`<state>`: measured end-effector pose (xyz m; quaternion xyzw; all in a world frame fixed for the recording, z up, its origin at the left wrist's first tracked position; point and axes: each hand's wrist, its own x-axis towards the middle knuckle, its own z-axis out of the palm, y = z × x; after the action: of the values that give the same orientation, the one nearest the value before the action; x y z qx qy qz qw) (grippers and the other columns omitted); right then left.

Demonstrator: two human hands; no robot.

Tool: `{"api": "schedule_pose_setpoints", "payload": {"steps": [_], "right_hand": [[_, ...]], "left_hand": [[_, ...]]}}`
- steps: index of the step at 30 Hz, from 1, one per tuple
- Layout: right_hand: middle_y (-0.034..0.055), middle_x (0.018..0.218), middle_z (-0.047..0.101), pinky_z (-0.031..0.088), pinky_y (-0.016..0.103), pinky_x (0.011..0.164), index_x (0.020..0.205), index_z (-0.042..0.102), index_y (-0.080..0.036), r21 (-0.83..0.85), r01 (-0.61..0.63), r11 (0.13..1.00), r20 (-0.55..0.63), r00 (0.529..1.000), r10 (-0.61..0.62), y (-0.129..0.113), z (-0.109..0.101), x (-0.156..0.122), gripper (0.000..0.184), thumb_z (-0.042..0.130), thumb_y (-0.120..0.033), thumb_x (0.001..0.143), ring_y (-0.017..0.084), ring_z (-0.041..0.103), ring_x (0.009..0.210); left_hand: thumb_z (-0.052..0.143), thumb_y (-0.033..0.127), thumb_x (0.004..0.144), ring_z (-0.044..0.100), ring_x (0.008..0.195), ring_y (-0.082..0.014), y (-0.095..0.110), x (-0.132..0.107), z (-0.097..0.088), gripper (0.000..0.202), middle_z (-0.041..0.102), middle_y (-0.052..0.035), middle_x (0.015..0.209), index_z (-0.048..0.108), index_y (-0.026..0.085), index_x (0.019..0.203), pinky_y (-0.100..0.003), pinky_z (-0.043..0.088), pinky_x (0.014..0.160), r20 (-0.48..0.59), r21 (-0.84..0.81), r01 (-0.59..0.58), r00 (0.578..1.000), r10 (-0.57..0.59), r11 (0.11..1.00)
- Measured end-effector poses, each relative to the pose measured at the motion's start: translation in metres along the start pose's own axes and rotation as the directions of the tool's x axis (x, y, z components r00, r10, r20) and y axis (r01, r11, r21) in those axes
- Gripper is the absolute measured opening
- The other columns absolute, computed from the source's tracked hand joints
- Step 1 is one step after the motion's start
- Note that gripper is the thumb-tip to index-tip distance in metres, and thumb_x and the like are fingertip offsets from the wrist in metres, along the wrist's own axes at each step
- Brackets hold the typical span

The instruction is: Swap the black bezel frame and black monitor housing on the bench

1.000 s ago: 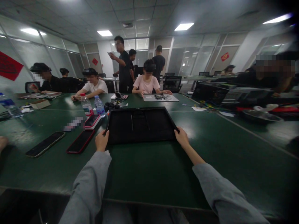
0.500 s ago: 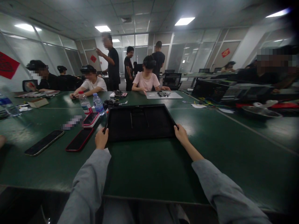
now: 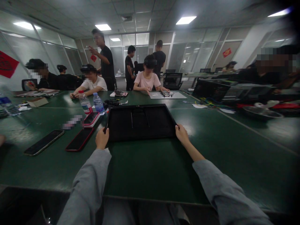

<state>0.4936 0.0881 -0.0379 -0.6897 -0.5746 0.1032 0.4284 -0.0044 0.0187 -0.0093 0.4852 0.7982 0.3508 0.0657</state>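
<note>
A wide black rectangular tray-like panel (image 3: 122,120) with a raised rim lies on the green table in front of me. Inside it, two thin upright lines flank a slightly recessed middle part. My left hand (image 3: 102,138) is closed around its left edge near the front corner, thumb on top. On the opposite side my right hand (image 3: 182,133) grips the right edge near its front corner. The fingers under the rim are mostly hidden. Just left of my left hand lies a phone with a red edge (image 3: 79,139).
Left of the panel stand two water bottles (image 3: 98,104), a red-and-white boxy item (image 3: 91,119) and a dark phone (image 3: 44,142). Cables (image 3: 112,103) lie behind it. A metal pan (image 3: 262,112) sits at the right. Across the green table (image 3: 152,168), several people sit or stand.
My hands and the black panel stay almost still. Across the table, the seated person's grey board has shifted slightly right, and a standing person at the back has moved left.
</note>
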Motion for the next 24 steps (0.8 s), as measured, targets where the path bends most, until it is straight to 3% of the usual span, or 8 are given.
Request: {"api": "schedule_pose_setpoints", "payload": {"steps": [24], "right_hand": [[0.0199, 0.121, 0.065, 0.044, 0.044, 0.099, 0.126, 0.060, -0.010, -0.034, -0.001, 0.999, 0.022, 1.000, 0.001, -0.0007, -0.0003, 0.0001, 0.047, 0.036, -0.035, 0.095, 0.030, 0.060, 0.112]], "left_hand": [[0.046, 0.042, 0.096, 0.057, 0.126, -0.0296, -0.0058, 0.0040, 0.0086, 0.050, 0.061, -0.0194, 0.135, 0.058, 0.010, 0.133, -0.043, 0.044, 0.106, -0.062, -0.027, -0.120, 0.991, 0.118, 0.992]]}}
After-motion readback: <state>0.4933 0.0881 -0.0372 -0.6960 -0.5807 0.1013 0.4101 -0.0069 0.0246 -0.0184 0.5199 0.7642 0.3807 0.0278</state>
